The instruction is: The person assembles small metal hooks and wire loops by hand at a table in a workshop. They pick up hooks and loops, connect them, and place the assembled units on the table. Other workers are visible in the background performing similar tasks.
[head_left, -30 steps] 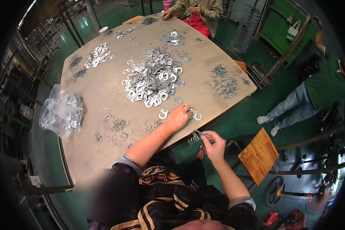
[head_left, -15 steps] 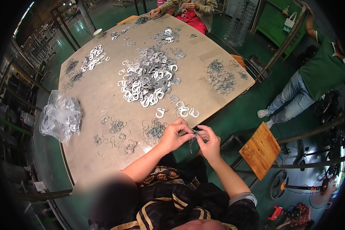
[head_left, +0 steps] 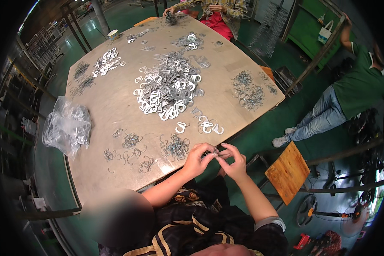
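My left hand (head_left: 196,162) and my right hand (head_left: 234,166) meet fingertip to fingertip just past the table's near edge. Both are closed in a pinch. Thin grey wire pieces (head_left: 207,153) show between the fingers of the left; their exact shape is partly hidden. The right thumb and fingertips press on the same small pieces. Closest on the table is a tangled heap of curved wire pieces (head_left: 175,146), left of my hands. Beyond my fingers lie a few flat, pale hook-shaped pieces (head_left: 207,126).
A large pile of grey and white hooks (head_left: 168,87) covers the middle of the table (head_left: 111,100). More wire heaps (head_left: 248,90) lie around it. A clear plastic bag (head_left: 68,128) sits at the left edge. A wooden stool (head_left: 287,173) stands right. Two co-workers are nearby.
My hands have drawn closer together, and the wire bits that dangled below them no longer show. Across the table, a co-worker's hand has raised a dark clump. The person in green has shifted stance.
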`<state>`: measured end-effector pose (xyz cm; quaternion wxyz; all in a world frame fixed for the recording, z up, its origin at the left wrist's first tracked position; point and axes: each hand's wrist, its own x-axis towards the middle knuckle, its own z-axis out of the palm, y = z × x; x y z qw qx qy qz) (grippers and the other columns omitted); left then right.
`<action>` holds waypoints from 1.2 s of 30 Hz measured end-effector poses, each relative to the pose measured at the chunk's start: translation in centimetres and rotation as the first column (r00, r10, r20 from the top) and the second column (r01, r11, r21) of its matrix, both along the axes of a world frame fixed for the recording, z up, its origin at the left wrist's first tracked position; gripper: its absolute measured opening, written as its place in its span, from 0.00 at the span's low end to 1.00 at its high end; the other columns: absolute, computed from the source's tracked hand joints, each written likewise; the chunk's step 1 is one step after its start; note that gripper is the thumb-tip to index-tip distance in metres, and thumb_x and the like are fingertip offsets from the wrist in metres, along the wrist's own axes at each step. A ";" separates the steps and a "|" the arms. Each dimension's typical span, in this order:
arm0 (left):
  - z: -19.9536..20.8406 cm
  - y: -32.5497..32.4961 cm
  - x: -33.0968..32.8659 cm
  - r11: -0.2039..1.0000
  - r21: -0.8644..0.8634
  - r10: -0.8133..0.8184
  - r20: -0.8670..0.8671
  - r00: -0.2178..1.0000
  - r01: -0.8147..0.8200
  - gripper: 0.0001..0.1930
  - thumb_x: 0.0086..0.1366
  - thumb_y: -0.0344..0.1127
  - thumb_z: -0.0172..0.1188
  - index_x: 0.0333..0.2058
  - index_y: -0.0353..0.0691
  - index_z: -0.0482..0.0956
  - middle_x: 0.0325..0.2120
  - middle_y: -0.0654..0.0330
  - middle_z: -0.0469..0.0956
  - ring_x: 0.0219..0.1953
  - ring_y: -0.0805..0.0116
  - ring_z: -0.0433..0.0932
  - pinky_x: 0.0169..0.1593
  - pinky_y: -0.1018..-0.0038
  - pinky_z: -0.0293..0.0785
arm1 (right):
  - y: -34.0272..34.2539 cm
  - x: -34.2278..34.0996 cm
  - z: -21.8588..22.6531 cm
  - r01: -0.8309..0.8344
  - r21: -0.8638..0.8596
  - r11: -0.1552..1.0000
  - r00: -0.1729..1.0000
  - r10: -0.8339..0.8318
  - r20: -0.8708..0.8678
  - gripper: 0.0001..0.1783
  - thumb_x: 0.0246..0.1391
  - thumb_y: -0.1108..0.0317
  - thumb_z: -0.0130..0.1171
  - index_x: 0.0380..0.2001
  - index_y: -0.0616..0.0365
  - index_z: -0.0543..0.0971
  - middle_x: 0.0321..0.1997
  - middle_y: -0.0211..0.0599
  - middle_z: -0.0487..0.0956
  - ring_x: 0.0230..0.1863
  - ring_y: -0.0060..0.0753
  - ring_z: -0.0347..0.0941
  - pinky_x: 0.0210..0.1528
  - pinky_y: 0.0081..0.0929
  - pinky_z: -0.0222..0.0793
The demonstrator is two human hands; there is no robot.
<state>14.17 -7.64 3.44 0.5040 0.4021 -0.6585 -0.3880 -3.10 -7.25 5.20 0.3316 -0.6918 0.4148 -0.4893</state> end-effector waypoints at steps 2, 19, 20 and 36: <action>0.1 0.4 0.3 0.998 -0.062 0.034 0.040 0.999 -0.031 0.07 0.55 0.25 0.64 0.31 0.37 0.74 0.32 0.58 0.81 0.38 0.61 0.79 0.46 0.68 0.69 | -1.7 -1.3 -2.5 0.049 -0.079 0.996 0.990 -0.058 -0.126 0.21 0.46 0.78 0.64 0.47 0.64 0.75 0.29 0.38 0.80 0.29 0.32 0.77 0.34 0.27 0.73; -1.0 2.5 1.2 0.997 -0.074 0.038 0.125 0.991 -0.028 0.09 0.53 0.26 0.67 0.30 0.40 0.73 0.32 0.60 0.80 0.38 0.59 0.79 0.46 0.68 0.68 | -11.0 2.8 -2.1 0.092 0.351 0.932 0.952 0.020 -0.304 0.15 0.41 0.78 0.69 0.35 0.65 0.79 0.28 0.38 0.79 0.27 0.34 0.79 0.29 0.28 0.74; -1.0 2.4 1.1 0.997 -0.069 0.054 0.108 0.993 -0.047 0.09 0.53 0.26 0.67 0.30 0.40 0.73 0.32 0.59 0.80 0.37 0.59 0.79 0.46 0.68 0.68 | -10.5 2.2 -2.4 -0.017 0.541 0.841 1.000 0.028 -0.012 0.11 0.45 0.77 0.68 0.33 0.66 0.79 0.26 0.38 0.81 0.24 0.25 0.78 0.27 0.21 0.73; -0.2 1.8 -0.3 0.987 -0.030 0.162 0.246 0.956 -0.159 0.07 0.52 0.27 0.68 0.28 0.40 0.77 0.25 0.59 0.79 0.30 0.58 0.77 0.37 0.66 0.70 | -0.3 1.6 0.0 0.037 0.533 0.846 0.933 -0.220 0.286 0.06 0.50 0.78 0.66 0.31 0.69 0.81 0.28 0.33 0.80 0.28 0.16 0.74 0.33 0.15 0.71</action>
